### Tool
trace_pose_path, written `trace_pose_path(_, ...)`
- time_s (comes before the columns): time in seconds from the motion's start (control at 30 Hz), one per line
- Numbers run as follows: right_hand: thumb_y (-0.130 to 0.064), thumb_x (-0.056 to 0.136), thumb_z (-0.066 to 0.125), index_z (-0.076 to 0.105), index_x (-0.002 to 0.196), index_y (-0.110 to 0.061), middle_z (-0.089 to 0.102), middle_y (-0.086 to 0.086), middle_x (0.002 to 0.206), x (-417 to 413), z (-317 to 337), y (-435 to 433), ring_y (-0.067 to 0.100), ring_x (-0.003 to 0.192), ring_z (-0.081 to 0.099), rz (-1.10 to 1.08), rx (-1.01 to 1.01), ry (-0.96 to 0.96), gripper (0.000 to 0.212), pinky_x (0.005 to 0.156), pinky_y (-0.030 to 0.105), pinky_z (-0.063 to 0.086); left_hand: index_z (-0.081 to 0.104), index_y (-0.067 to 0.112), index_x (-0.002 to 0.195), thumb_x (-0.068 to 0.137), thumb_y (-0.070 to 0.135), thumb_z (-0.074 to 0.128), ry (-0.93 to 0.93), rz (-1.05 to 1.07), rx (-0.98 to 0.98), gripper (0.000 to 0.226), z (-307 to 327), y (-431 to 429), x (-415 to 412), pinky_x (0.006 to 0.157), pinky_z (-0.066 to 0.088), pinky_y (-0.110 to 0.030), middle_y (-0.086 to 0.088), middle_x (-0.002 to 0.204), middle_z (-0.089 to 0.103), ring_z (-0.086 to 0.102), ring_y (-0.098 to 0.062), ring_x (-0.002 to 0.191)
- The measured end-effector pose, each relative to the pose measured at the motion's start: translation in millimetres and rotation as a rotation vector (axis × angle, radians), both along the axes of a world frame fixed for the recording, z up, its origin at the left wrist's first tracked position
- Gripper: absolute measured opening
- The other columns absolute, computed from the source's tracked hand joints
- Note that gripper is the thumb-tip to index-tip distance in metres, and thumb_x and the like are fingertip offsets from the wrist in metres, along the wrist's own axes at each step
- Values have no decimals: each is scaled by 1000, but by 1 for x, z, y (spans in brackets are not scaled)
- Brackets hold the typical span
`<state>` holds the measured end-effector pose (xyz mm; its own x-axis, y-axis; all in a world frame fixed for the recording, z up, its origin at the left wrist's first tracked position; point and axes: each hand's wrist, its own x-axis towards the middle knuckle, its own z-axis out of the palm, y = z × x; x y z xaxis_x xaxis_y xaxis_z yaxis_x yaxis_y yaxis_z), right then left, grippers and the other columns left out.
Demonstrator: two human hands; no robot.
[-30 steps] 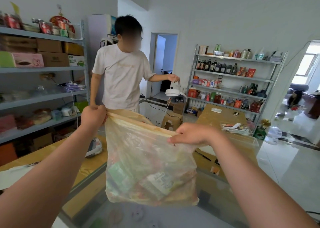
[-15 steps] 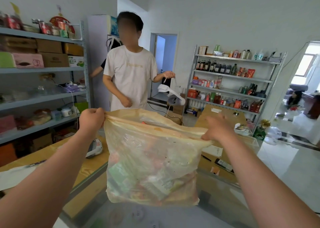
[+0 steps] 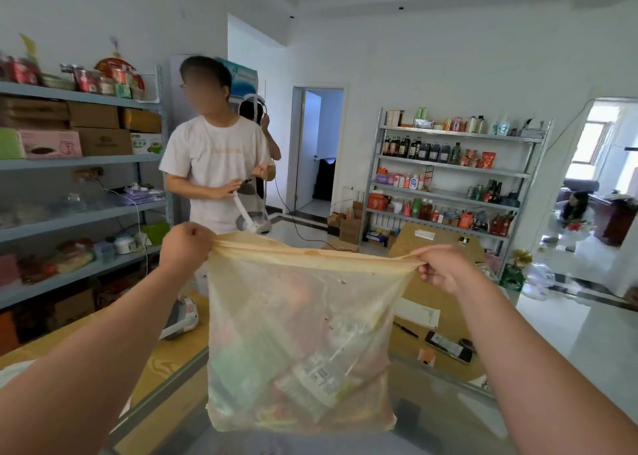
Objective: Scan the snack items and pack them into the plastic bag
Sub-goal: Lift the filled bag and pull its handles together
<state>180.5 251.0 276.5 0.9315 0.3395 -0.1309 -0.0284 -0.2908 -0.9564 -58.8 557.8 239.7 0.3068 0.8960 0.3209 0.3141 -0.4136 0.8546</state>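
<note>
Plastic bag (image 3: 303,333) held up over glass counter (image 3: 431,416), snack pkts (image 3: 310,382) piled in its bottom, L hand (image 3: 184,247) fisted tight on bag's left top corner, R hand (image 3: 445,268) pinching right corner, rim pulled taut btwn them, person in white tee (image 3: 214,164) behind, handheld scanner (image 3: 181,318) lying on wood counter.

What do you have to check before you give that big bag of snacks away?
1. The left hand grips the plastic bag by its rim: ok.
2. The right hand grips the rim's other end: ok.
3. The snacks sit low inside: ok.
4. No holes in the bag: cannot tell.
5. The person in the white shirt has free hands to take it: not ok, they hold a white device.
</note>
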Motion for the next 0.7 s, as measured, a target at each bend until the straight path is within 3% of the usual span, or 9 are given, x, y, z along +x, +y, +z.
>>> trace_pose_path(0.17, 6, 91, 49, 66, 89, -6, 62, 14, 81, 2, -15, -3, 15, 61, 54, -34, 111, -23, 20, 50, 22, 49, 64, 8, 104, 101, 11, 35, -241, -71, -178, 29, -13, -5, -6, 52, 41, -27, -9, 73, 56, 48, -18, 59)
trace_pose_path(0.33, 1, 93, 48, 68, 83, -14, 68, 13, 87, -8, -41, -12, 23, 74, 65, -47, 154, -168, 27, 75, 35, 57, 63, 10, 100, 101, 6, 34, -137, -209, -94, 30, -41, -7, -33, 56, 41, -33, -13, 72, 62, 49, -21, 60)
trace_pose_path(0.6, -1, 94, 49, 60, 107, 2, 63, 15, 83, -13, -55, -18, 22, 67, 61, -81, 257, -101, 17, 63, 30, 54, 65, -4, 96, 99, 5, 43, 61, -194, -196, 24, -60, 2, -32, 54, 46, -29, -14, 70, 54, 50, -23, 62)
trace_pose_path(0.7, 0, 93, 50, 60, 109, 6, 61, 15, 77, -10, -53, -21, 20, 61, 58, -52, 194, -71, 21, 60, 31, 52, 67, 5, 84, 93, 14, 59, 241, -182, -119, 15, -54, 4, -27, 53, 45, -27, -9, 72, 60, 53, -21, 62)
